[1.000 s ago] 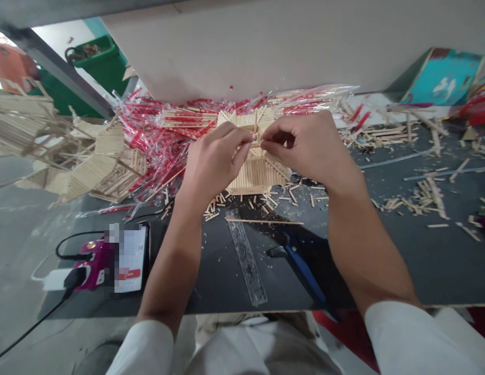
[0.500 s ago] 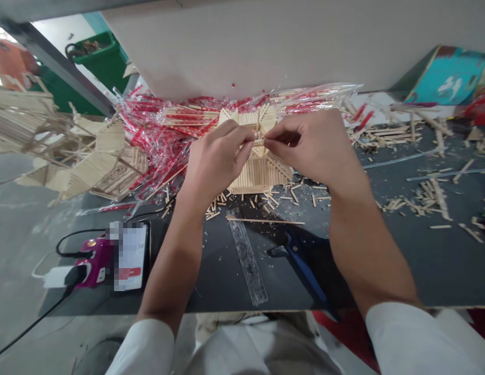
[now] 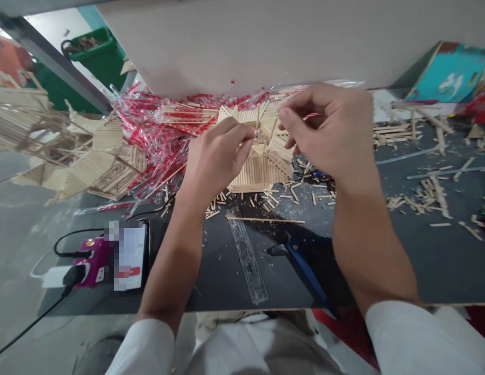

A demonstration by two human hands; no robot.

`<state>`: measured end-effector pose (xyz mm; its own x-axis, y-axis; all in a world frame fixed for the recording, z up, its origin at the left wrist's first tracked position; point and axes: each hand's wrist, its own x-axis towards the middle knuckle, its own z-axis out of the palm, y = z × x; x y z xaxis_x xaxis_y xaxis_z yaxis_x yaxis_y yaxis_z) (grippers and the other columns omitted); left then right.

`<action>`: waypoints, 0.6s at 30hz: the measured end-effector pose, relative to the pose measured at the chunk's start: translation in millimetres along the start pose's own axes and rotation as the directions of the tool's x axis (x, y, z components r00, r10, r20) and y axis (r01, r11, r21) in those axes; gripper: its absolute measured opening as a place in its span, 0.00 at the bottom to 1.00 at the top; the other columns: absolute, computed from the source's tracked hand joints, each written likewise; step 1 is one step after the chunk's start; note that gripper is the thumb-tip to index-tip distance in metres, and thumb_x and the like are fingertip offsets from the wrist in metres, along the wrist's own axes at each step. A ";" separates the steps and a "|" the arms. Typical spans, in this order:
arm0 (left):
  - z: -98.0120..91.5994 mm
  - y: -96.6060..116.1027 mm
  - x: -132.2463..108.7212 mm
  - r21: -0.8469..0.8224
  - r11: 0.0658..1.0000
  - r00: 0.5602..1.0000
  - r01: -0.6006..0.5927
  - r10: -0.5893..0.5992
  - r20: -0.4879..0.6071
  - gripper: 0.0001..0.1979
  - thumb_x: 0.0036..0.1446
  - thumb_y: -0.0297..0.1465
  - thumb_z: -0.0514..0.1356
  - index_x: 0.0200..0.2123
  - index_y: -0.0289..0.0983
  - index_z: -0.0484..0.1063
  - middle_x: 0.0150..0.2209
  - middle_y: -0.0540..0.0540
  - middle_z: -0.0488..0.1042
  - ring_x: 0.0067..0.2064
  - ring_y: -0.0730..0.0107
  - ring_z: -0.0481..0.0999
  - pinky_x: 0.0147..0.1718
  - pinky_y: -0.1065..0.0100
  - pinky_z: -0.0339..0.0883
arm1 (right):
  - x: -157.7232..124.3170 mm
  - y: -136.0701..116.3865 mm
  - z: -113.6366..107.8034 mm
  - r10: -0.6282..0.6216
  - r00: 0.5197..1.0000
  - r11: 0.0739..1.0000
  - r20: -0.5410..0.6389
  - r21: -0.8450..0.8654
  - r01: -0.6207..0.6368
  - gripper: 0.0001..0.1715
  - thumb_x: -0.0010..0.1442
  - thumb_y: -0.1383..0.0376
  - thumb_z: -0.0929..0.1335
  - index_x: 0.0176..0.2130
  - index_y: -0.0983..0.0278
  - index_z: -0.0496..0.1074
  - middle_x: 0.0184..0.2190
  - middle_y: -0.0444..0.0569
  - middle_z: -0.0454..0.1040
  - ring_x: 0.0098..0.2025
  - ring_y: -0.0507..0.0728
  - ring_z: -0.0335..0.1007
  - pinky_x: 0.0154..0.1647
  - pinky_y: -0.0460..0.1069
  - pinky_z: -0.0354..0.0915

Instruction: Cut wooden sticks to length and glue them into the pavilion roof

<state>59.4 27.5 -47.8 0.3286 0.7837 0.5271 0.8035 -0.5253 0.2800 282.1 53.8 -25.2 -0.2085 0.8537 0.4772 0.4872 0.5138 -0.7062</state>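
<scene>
Hands and forearms, both mine, reach forward from white sleeves over a dark table. My left hand lies low, wrist straight and knuckles up. Its thumb and first fingers are pinched together on the upper ridge of a stick model, a small roof-like piece built from rows of pale wooden sticks. The model sits on the table near its far edge, in front of a heap of red and clear wrappers, and my left fingertips grasp it at that ridge.

My right hand is raised above and to the right of the model, apart from it, with the wrist bent so the palm faces left and down. Its fingers curl inward, thumb tip close to forefinger tip. I cannot tell whether anything small is caught between them. My right forearm runs diagonally from the lower right corner up to that hand.

Closer to me on the table lie a clear ruler and a blue-handled tool beside my right forearm. One long thin stick lies crosswise just beyond them. Short stick offcuts are scattered around the model and off to the right. At the left, a phone rests near the table's corner with cables beside it. More stick panels are piled next to the wrappers.
</scene>
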 end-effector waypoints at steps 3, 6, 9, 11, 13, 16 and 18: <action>0.7 -1.7 0.1 0.007 1.000 1.000 -0.003 0.003 0.016 0.05 0.74 0.30 0.59 0.46 0.42 0.76 0.43 0.46 0.80 0.41 0.66 0.76 0.41 0.58 0.68 | 0.3 2.3 -1.5 0.030 0.999 0.999 -0.023 -0.028 -0.031 0.14 0.74 0.51 0.69 0.42 0.57 0.77 0.37 0.53 0.84 0.36 0.62 0.78 0.39 0.58 0.72; 1.7 -3.5 -0.2 0.005 1.000 1.000 -0.015 0.015 0.021 0.06 0.75 0.30 0.58 0.47 0.43 0.76 0.44 0.46 0.79 0.42 0.66 0.76 0.42 0.58 0.68 | 1.7 5.3 -0.3 0.029 0.999 0.996 -0.036 -0.087 -0.032 0.14 0.75 0.55 0.66 0.38 0.55 0.74 0.31 0.50 0.81 0.34 0.62 0.77 0.42 0.59 0.71; 2.8 -4.1 -0.7 -0.003 1.000 1.000 -0.018 0.018 0.004 0.06 0.75 0.29 0.58 0.46 0.43 0.76 0.44 0.47 0.79 0.42 0.67 0.75 0.41 0.59 0.67 | 3.6 8.4 2.1 0.033 0.999 0.986 0.005 -0.164 -0.031 0.17 0.75 0.59 0.65 0.33 0.55 0.73 0.28 0.49 0.79 0.34 0.63 0.77 0.42 0.59 0.71; 3.3 -4.2 -0.8 -0.007 1.000 1.000 -0.015 0.015 -0.009 0.06 0.75 0.29 0.59 0.46 0.42 0.76 0.44 0.47 0.79 0.42 0.67 0.75 0.41 0.59 0.67 | 4.7 10.5 3.2 0.028 0.998 0.982 0.057 -0.191 -0.017 0.16 0.74 0.61 0.66 0.32 0.56 0.74 0.27 0.49 0.79 0.33 0.62 0.78 0.41 0.59 0.72; 2.9 -4.4 -0.7 -0.017 1.000 1.000 -0.009 0.009 -0.010 0.06 0.75 0.31 0.58 0.46 0.43 0.77 0.43 0.47 0.79 0.42 0.66 0.75 0.41 0.59 0.67 | 5.4 12.1 3.5 0.007 0.993 0.978 0.119 -0.209 0.018 0.14 0.72 0.61 0.68 0.34 0.57 0.77 0.28 0.49 0.81 0.34 0.63 0.79 0.42 0.58 0.73; 0.5 -4.5 -0.3 -0.047 0.999 1.000 0.004 -0.004 0.015 0.08 0.75 0.32 0.57 0.46 0.45 0.77 0.43 0.46 0.79 0.43 0.63 0.76 0.40 0.58 0.68 | 5.2 13.0 3.4 -0.016 0.984 0.972 0.178 -0.228 0.057 0.11 0.70 0.59 0.71 0.38 0.59 0.82 0.33 0.51 0.85 0.37 0.63 0.81 0.44 0.58 0.74; -1.4 -4.4 0.1 -0.065 0.998 1.000 0.007 -0.006 0.025 0.08 0.75 0.33 0.57 0.45 0.47 0.77 0.43 0.46 0.80 0.43 0.61 0.77 0.40 0.56 0.68 | 4.7 13.3 3.3 -0.004 0.985 0.975 0.174 -0.218 0.042 0.10 0.68 0.61 0.71 0.38 0.60 0.84 0.35 0.52 0.86 0.38 0.63 0.82 0.45 0.58 0.75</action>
<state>55.2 29.4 -47.8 0.3363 0.7948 0.5052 0.7720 -0.5399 0.3354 284.7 64.9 -34.0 -0.3547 0.8535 0.3818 0.6509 0.5185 -0.5545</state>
